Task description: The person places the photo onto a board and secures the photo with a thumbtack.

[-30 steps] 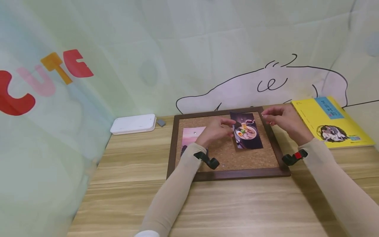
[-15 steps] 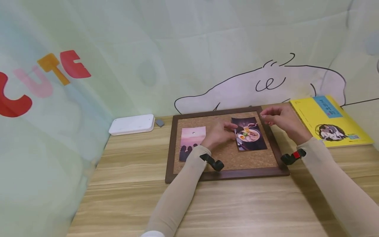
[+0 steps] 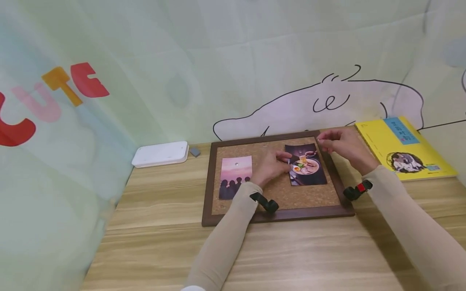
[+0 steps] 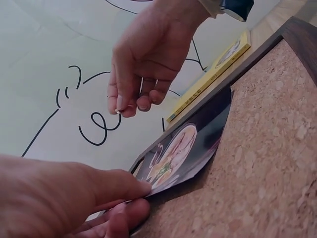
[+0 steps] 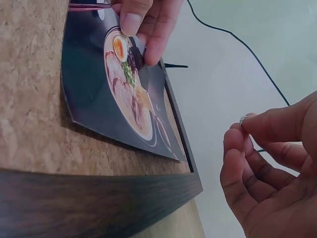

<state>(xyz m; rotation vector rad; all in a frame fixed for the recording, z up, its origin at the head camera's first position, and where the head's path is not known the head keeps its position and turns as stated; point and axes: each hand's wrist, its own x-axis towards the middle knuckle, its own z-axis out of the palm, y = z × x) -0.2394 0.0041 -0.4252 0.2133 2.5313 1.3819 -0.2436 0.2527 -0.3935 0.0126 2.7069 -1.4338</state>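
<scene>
My left hand (image 3: 270, 166) pinches the left edge of a photo (image 3: 313, 178) showing a bowl of ramen, over the right half of a framed cork board (image 3: 291, 200). In the right wrist view the photo's near edge stands slightly off the cork. My right hand (image 3: 344, 146), just beyond the board's upper right corner, pinches a tiny whitish push pin (image 5: 242, 120) between thumb and index finger. On the board's left side lies a pink sunset photo (image 3: 227, 171) with a shiny pin (image 3: 236, 164) near its top; my left sleeve partly covers its lower right.
A yellow book (image 3: 404, 149) lies to the right of the board. A white case (image 3: 160, 154) and a small grey block (image 3: 195, 152) sit to the back left on the wooden table (image 3: 156, 242). A printed curtain (image 3: 164, 81) hangs behind.
The ramen photo has moved a little down the board and to the right, with my left hand following. My right hand keeps the pin near the same corner.
</scene>
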